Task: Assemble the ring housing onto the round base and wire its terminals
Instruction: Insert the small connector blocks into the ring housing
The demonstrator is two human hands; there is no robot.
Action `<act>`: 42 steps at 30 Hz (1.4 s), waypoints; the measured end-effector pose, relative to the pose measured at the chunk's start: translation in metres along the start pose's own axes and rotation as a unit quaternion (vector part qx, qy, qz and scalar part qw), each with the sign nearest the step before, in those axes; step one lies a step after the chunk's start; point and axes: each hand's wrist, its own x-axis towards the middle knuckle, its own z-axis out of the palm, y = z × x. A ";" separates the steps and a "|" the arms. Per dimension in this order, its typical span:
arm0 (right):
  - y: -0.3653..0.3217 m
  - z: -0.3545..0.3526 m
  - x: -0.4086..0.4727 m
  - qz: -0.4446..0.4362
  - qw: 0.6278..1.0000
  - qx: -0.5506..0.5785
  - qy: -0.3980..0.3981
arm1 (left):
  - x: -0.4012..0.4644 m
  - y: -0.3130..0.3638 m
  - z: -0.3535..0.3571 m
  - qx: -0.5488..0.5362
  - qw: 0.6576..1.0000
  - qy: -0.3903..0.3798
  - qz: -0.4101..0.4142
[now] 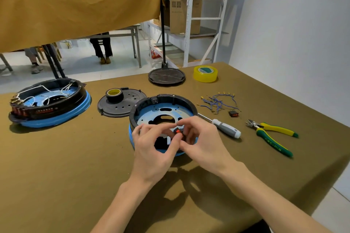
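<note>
So the bench is a table [75, 157] covered in olive-brown cloth, pushed up near a plain white wall [293, 24] on the right. A mustard fabric sheet [75, 5] hangs across the top left, and under its edge you can see a pale floor, other tables and a couple of people's legs. White metal shelving [189, 24] with cardboard boxes stands behind the far edge.

The black ring housing [162, 100] sits on the round base [161, 113], blue rim and perforated metal plate showing, right in the middle of the table. Both hands are over its near edge: the left hand [155, 149] and right hand [200, 142] together pinch a small black switch [178, 131] with a red face between fingertips and thumbs.

Scattered around: a second unit [49, 104] with white wires at the left, a black lid [121, 106] with a roll of black tape [114, 93] on it, another round black disc [166, 76], yellow tape [205, 73], loose blue wires [217, 103], a spare switch [233, 113], a screwdriver [223, 127] and yellow-green cutters [272, 134].
</note>
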 end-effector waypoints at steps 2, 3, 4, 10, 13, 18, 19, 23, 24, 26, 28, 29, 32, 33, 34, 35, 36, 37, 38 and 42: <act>-0.001 0.000 0.000 -0.015 1.000 -0.010 0.013 | 0.002 0.000 -0.002 -0.021 0.999 -0.020 -0.015; -0.001 0.001 0.000 -0.019 1.000 -0.003 0.014 | 0.003 -0.002 -0.003 -0.033 0.999 -0.029 -0.029; -0.002 0.001 -0.001 -0.026 1.000 0.004 0.012 | 0.003 -0.004 -0.005 -0.050 0.997 -0.040 -0.043; -0.002 0.005 -0.006 -0.069 0.997 0.018 -0.002 | 0.005 -0.002 -0.011 -0.077 0.993 -0.061 -0.064; -0.001 0.007 -0.010 -0.092 0.996 0.014 -0.011 | 0.007 -0.001 -0.012 -0.070 0.993 -0.061 -0.077; 0.006 0.010 -0.014 -0.108 0.994 0.007 -0.026 | 0.007 -0.001 -0.012 -0.062 0.992 -0.075 -0.079; 0.008 0.010 -0.015 -0.105 0.994 0.005 -0.022 | 0.006 0.000 -0.011 -0.062 0.992 -0.073 -0.079; 0.018 0.011 -0.019 -0.093 0.996 0.006 -0.001 | 0.002 -0.005 -0.007 -0.038 0.994 -0.081 -0.062; 0.020 0.011 -0.019 -0.091 0.996 0.008 0.006 | 0.002 -0.006 -0.007 -0.038 0.994 -0.082 -0.059; 0.023 0.010 -0.020 -0.093 0.995 0.007 0.019 | 0.002 -0.007 -0.008 -0.042 0.995 -0.078 -0.047; 0.025 0.009 -0.022 -0.099 0.995 0.004 0.027 | 0.002 -0.006 -0.008 -0.040 0.996 -0.073 -0.032; 0.026 0.009 -0.023 -0.105 0.994 -0.001 0.032 | 0.002 -0.005 -0.008 -0.035 0.996 -0.073 -0.028; 0.029 0.011 -0.026 -0.122 0.991 -0.020 0.054 | 0.000 -0.003 -0.004 -0.020 0.996 -0.085 -0.022; 0.030 0.011 -0.026 -0.121 0.991 -0.024 0.057 | 0.000 -0.003 -0.003 -0.017 0.995 -0.091 -0.023; 0.031 0.011 -0.027 -0.122 0.990 -0.032 0.058 | -0.001 -0.002 -0.003 -0.014 0.995 -0.096 -0.023; 0.031 0.011 -0.026 -0.127 0.989 -0.045 0.057 | -0.001 -0.002 -0.003 -0.009 0.995 -0.101 -0.021; 0.030 0.011 -0.026 -0.134 0.988 -0.061 0.056 | -0.001 -0.002 -0.003 -0.005 0.994 -0.105 -0.018; 0.029 0.011 -0.025 -0.139 0.986 -0.069 0.054 | -0.001 -0.002 -0.003 -0.005 0.994 -0.108 -0.018; 0.027 0.011 -0.024 -0.138 0.987 -0.067 0.051 | 0.000 -0.003 -0.004 -0.008 0.994 -0.107 -0.020; 0.025 0.016 -0.027 -0.093 0.994 -0.014 0.057 | 0.006 -0.009 -0.009 -0.015 0.997 -0.067 -0.025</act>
